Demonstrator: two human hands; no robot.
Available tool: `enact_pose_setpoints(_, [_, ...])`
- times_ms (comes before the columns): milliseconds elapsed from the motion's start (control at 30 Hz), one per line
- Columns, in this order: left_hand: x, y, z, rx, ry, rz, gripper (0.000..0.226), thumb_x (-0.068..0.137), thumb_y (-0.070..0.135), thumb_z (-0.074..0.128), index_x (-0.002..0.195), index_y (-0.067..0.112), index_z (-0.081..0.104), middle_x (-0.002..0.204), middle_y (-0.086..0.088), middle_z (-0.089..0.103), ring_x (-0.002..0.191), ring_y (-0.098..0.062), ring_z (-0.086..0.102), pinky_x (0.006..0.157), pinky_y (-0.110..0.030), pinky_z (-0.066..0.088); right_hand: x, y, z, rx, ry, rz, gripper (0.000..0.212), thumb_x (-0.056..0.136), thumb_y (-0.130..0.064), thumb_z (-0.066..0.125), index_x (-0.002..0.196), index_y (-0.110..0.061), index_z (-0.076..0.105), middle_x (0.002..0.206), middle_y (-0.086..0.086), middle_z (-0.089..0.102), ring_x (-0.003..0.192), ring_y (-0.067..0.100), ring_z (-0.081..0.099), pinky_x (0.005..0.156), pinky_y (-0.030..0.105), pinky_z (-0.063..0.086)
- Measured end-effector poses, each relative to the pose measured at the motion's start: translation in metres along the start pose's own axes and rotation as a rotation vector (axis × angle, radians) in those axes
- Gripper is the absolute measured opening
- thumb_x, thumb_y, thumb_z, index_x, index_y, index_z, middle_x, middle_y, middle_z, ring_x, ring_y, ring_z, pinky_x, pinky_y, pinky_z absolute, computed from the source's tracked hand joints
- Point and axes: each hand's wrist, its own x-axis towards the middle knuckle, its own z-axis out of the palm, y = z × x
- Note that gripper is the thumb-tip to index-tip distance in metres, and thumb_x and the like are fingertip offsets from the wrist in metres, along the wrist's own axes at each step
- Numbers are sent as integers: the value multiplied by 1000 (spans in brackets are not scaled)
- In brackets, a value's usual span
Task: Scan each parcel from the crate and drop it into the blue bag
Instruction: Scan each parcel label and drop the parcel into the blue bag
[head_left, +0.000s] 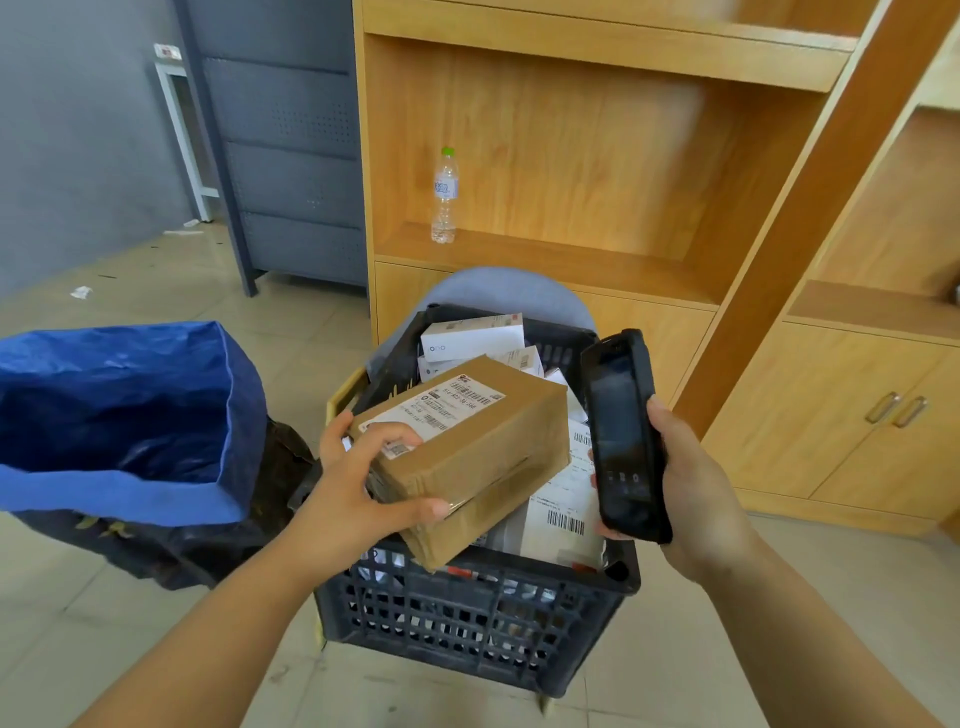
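Tiled floor (779, 597), wooden shelving (571, 156) behind. Brown parcel (483, 452) tilted above the dark crate (467, 623), gripped at its near corner by left hand (358, 488) fingers; right hand (696, 488) fingers wrapped around a black scanner (623, 436). Blue bag (119, 415) open, just left of the crate.

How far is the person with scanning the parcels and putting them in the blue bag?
Done: cannot tell; no parcel shows in the visible part of the blue bag. In hand: the left hand holds a brown box label-up over the crate, and the right hand holds the scanner beside it. Left: drop this box, then handle the white parcels still in the crate.
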Motion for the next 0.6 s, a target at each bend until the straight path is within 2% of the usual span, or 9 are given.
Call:
enact_pose_setpoints(133, [1, -3, 5, 54, -14, 20, 108, 30, 80, 77, 123, 72, 23, 155, 13, 5, 146, -18, -5, 119, -52, 12, -2, -3, 0, 92, -96, 45, 60, 88, -61, 47, 121, -13, 61, 105, 21, 63, 89, 32, 63, 73, 54, 54])
enact_pose_setpoints(233, [4, 1, 5, -11, -16, 72, 121, 33, 70, 86, 135, 64, 20, 147, 17, 31, 142, -15, 24, 114, -55, 27, -1, -5, 0, 133, -171, 85, 65, 83, -64, 49, 126, -16, 59, 117, 23, 62, 95, 35, 63, 69, 54, 55])
enact_pose_setpoints(267, [4, 4, 5, 15, 18, 80, 121, 33, 68, 87, 135, 61, 22, 145, 17, 33, 139, -11, 27, 113, -53, 29, -1, -6, 0, 137, -194, 84, 64, 84, -63, 48, 126, -16, 60, 116, 22, 63, 95, 35, 63, 68, 54, 55])
enact_pose_setpoints(300, [2, 10, 5, 67, 59, 81, 123, 32, 64, 89, 135, 61, 21, 145, 16, 28, 137, -8, 23, 115, -50, 26, 0, -7, 0, 145, -211, 82, 63, 87, -62, 45, 126, -16, 60, 112, 21, 63, 95, 36, 62, 68, 55, 55])
enact_pose_setpoints(367, [1, 19, 4, 190, 142, 77, 137, 34, 50, 94, 135, 62, 2, 147, 11, 10, 134, -7, 11, 114, -44, 22, 0, -10, 0, 163, -241, 83, 60, 91, -60, 40, 126, -16, 60, 105, 17, 64, 95, 36, 62, 70, 57, 54])
enact_pose_setpoints(433, [2, 23, 3, 334, 202, 117, 153, 37, 42, 95, 133, 61, -22, 148, 15, -9, 142, -16, -4, 116, -49, 18, 1, -12, 0, 166, -260, 76, 60, 92, -58, 38, 126, -14, 60, 100, 15, 64, 93, 36, 61, 77, 61, 51])
enact_pose_setpoints(500, [5, 22, 2, 467, 175, 153, 163, 38, 42, 95, 128, 51, -41, 144, 24, -19, 143, -20, -25, 118, -55, 8, 2, -13, 1, 145, -262, 69, 61, 91, -60, 39, 126, -15, 61, 98, 14, 65, 90, 35, 61, 79, 61, 49])
enact_pose_setpoints(533, [6, 22, 3, 494, 139, 140, 163, 40, 42, 94, 127, 45, -43, 141, 28, -21, 138, -17, -32, 118, -55, 3, 1, -14, 2, 123, -253, 67, 61, 90, -61, 39, 124, -15, 62, 97, 14, 66, 89, 34, 61, 77, 58, 50])
enact_pose_setpoints(600, [5, 22, 4, 480, 94, 156, 156, 45, 43, 93, 136, 37, -34, 140, 30, -15, 135, -7, -34, 118, -52, 1, 0, -15, 4, 67, -231, 75, 61, 90, -63, 41, 119, -16, 65, 95, 14, 67, 86, 33, 62, 74, 55, 51])
